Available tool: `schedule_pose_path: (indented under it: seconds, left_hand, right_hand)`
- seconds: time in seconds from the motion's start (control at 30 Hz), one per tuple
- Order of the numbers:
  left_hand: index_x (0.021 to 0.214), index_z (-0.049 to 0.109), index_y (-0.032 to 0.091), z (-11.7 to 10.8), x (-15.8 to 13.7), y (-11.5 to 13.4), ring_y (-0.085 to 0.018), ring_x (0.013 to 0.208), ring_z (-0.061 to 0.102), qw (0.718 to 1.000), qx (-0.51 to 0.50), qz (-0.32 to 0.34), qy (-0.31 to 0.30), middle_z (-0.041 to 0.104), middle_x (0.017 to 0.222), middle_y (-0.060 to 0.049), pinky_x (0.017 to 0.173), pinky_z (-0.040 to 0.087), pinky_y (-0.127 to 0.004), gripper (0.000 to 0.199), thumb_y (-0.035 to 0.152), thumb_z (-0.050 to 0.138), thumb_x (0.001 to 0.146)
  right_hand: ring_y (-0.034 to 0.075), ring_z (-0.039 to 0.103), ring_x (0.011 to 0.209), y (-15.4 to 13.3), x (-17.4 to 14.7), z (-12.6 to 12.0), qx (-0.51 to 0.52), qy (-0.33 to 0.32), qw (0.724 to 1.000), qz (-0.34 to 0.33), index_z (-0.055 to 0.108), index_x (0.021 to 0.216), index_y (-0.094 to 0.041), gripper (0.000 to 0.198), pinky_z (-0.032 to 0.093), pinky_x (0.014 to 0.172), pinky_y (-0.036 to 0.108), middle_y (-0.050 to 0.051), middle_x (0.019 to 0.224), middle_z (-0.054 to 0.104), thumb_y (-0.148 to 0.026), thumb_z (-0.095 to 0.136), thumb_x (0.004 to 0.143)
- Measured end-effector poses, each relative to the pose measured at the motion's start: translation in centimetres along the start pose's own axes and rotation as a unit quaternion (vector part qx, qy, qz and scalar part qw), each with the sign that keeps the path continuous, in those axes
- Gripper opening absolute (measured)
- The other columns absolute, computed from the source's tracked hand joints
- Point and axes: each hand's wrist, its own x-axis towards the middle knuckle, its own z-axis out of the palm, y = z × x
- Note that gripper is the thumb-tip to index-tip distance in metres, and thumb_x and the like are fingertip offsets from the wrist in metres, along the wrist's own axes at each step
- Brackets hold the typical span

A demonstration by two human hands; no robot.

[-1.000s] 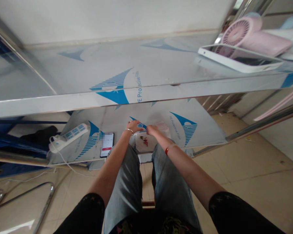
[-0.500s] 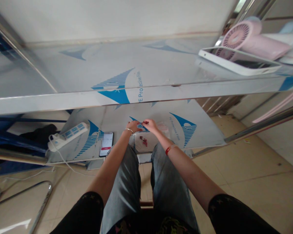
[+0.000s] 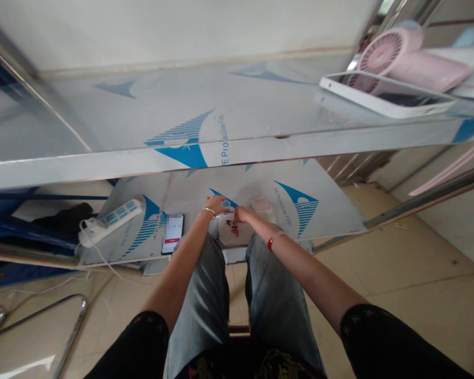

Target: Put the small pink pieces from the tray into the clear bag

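Note:
A shallow, pale, round-cornered tray [image 3: 237, 239] sits on the lower shelf just beyond my knees, with small dark red pieces [image 3: 234, 229] lying in its middle. My right hand [image 3: 243, 215] is over the far part of the tray, its fingers pinched together and pointing down at the red pieces. At the tray's far left edge, my left hand [image 3: 215, 204] has its fingers curled and thumb drawn in; whatever is between the fingertips is too small to make out. Right of the tray lies a clear pack with pinkish stripes [image 3: 262, 206], partly behind my right wrist.
A phone with a lit screen [image 3: 172, 234] and a white power strip [image 3: 112, 221] lie left on the lower shelf [image 3: 335, 210]. The upper shelf's edge [image 3: 260, 147] overhangs beyond my hands. On it, at right, are a pink fan [image 3: 411, 58] and a white-framed tray [image 3: 379, 97].
My right hand has moved away from my left fingertips, down and toward me, to the red pieces in the tray. My left hand has stayed nearly in place.

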Motion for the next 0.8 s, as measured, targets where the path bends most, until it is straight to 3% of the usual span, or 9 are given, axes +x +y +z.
schedule_pose_path:
  seconds: [0.1, 0.33, 0.57, 0.67, 0.8]
  left_hand:
    - [0.115, 0.062, 0.021, 0.0, -0.1, 0.0, -0.024, 0.113, 0.057, 1.0, -0.006, -0.001, 0.006, 0.064, 0.122, -0.007, 0.097, 0.042, -0.031, 0.048, 0.046, 0.071, 0.074]
    - [0.115, 0.062, 0.023, -0.5, -0.4, 0.3, -0.024, 0.113, 0.058, 1.0, -0.002, -0.008, -0.004, 0.064, 0.122, -0.007, 0.095, 0.043, -0.031, 0.047, 0.046, 0.07, 0.074]
    - [0.116, 0.062, 0.022, -0.9, -0.7, 0.6, -0.025, 0.112, 0.058, 1.0, -0.01, -0.005, -0.01, 0.064, 0.122, -0.008, 0.094, 0.043, -0.032, 0.047, 0.043, 0.07, 0.075]
    - [0.116, 0.062, 0.024, -0.8, -0.6, 0.5, -0.025, 0.113, 0.057, 1.0, -0.007, -0.005, -0.013, 0.063, 0.123, -0.008, 0.095, 0.042, -0.033, 0.046, 0.043, 0.07, 0.075]
    - [0.115, 0.061, 0.023, -0.5, -0.4, 0.3, -0.023, 0.114, 0.056, 1.0, -0.008, -0.005, -0.019, 0.062, 0.124, -0.007, 0.096, 0.041, -0.029, 0.047, 0.044, 0.071, 0.074]
  right_hand:
    - [0.022, 0.064, 0.075, -0.6, 0.0, -0.2, -0.046, -0.074, 0.995, 0.039, 0.07, 0.098, -0.011, 0.035, 0.05, 0.062, 0.026, 0.011, 0.087, 0.07, -0.033, 0.072, 0.071]
    - [0.024, 0.065, 0.075, -1.4, -0.2, -0.2, -0.062, -0.122, 0.99, 0.035, 0.069, 0.105, -0.01, 0.044, 0.052, 0.062, 0.028, 0.011, 0.087, 0.07, -0.031, 0.075, 0.067]
    - [0.023, 0.066, 0.073, -1.8, -0.5, 0.0, -0.038, -0.06, 0.997, 0.014, 0.072, 0.096, -0.015, 0.032, 0.051, 0.064, 0.027, 0.007, 0.074, 0.07, -0.018, 0.076, 0.064]
    - [0.024, 0.067, 0.076, -1.7, -0.5, 0.1, -0.023, -0.028, 0.999, 0.01, 0.072, 0.092, -0.016, 0.03, 0.052, 0.066, 0.028, 0.008, 0.078, 0.071, -0.018, 0.077, 0.063]
    - [0.025, 0.068, 0.078, -1.0, -0.6, -0.1, 0.024, 0.061, 0.998, 0.008, 0.073, 0.087, -0.016, 0.022, 0.052, 0.067, 0.028, 0.011, 0.084, 0.072, -0.025, 0.076, 0.066]
